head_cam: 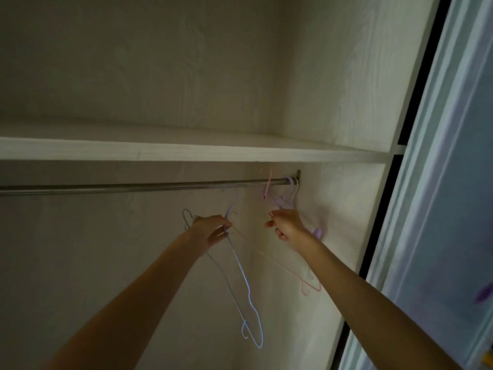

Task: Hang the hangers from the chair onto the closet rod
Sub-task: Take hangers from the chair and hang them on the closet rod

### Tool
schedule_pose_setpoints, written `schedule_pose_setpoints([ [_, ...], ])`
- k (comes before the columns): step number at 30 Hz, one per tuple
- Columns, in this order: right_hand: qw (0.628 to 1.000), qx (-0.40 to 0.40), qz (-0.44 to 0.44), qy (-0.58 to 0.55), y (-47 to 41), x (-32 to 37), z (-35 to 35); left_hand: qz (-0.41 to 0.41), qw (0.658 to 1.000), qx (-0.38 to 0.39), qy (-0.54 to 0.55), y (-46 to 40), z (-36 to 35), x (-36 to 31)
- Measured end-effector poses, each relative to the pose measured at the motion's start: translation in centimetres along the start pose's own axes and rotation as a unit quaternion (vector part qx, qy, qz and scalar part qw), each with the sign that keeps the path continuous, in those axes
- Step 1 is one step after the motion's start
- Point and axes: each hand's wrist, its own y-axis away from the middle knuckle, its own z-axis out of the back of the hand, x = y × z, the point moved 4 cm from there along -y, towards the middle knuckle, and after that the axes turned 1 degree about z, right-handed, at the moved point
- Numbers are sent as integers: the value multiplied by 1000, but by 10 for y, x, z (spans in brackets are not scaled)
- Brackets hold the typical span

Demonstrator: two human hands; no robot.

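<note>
Your left hand [213, 228] is raised inside the closet, fingers curled around blue hangers [246, 284] that dangle below it; how many there are is hard to tell, but one hook [186, 216] pokes out to the left of your knuckles. These hangers sit below the rod [133, 187] and do not touch it.

Your right hand [286, 225] is up near the rod's right end, fingers curled and pinching a pink hanger [296, 276]. Its hook [268, 184] reaches up to the rod, though the blur hides whether it sits over it. Its lower bar slants down to the right under your forearm.

At the far right end of the rod, just beside the bracket [298, 176] on the side wall, a purple hanger [289, 182] and a pale one hang by their hooks. The shelf [186, 152] runs straight above the rod.
</note>
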Motion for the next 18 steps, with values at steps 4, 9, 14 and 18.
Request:
schedule_pose_setpoints([
  [4, 999, 17, -12, 37, -31, -6, -16, 20, 1000, 2, -7, -18, -2, 3],
  [9, 993, 27, -9, 111, -48, -17, -24, 37, 999, -1, 13, -34, 5, 2],
  [14, 949, 62, 30, 306, -43, -21, -24, 47, 999, 2, 11, -47, 13, -9],
  [18, 853, -96, 292, 421, -34, 32, -23, 53, 998, 24, 4, -56, 16, -14],
])
